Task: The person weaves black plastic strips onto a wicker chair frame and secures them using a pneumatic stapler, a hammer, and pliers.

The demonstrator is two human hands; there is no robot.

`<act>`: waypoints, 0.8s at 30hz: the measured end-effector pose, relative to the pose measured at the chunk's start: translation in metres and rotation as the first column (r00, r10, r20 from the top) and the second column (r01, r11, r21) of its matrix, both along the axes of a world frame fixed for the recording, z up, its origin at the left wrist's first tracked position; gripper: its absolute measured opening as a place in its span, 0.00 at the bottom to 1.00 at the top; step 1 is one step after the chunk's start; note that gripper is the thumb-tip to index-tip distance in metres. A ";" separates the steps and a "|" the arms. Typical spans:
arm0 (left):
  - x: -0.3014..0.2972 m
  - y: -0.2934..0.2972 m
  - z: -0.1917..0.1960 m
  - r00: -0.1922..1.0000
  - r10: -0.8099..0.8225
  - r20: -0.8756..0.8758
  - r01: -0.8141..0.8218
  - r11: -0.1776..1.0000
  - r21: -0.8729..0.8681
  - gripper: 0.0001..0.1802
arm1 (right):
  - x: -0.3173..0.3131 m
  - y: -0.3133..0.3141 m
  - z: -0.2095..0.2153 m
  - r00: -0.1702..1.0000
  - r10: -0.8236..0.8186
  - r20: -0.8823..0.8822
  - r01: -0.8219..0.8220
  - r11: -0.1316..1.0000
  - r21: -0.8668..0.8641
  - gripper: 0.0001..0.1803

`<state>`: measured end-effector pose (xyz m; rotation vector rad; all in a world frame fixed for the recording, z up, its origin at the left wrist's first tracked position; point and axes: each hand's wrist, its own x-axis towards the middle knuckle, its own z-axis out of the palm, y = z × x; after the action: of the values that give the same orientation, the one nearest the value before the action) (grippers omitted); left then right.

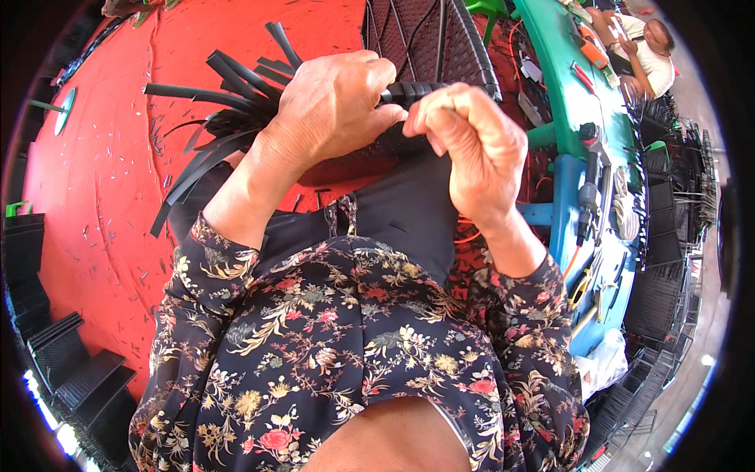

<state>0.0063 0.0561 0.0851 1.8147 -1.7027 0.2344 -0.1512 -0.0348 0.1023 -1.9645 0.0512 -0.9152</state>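
My left hand [334,106] is closed around a bundle of flat black strips [236,90], whose loose ends fan out to the left above the red floor. To the right of that fist runs a black wrapped length [413,92], partly covered by my fingers. My right hand [476,149] is raised beside it, its thumb and forefinger pinched together; whatever lies between them is hidden or too thin to make out. Beyond both hands stands a black woven wicker piece [425,35] with bare frame rods showing. Dark cloth covers my lap beneath.
A green stool [562,118] and a blue one [562,189] stand at right, bearing red-handled pliers [582,77], an orange item [594,55], a dark power tool [588,193] and a yellow-handled cutter [580,289]. Dark scraps litter the red floor [86,181]. Another person [649,59] sits far right.
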 end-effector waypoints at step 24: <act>-0.014 -0.003 0.007 0.997 0.078 -0.018 -0.080 0.984 -0.157 0.13 | 0.100 -0.078 -0.002 0.923 -0.185 -0.337 0.015 0.893 -0.449 0.14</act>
<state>-0.0080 0.0534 0.0919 1.7647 -1.5594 0.3803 -0.0513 -0.1132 0.1000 -2.5659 0.1815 -0.6390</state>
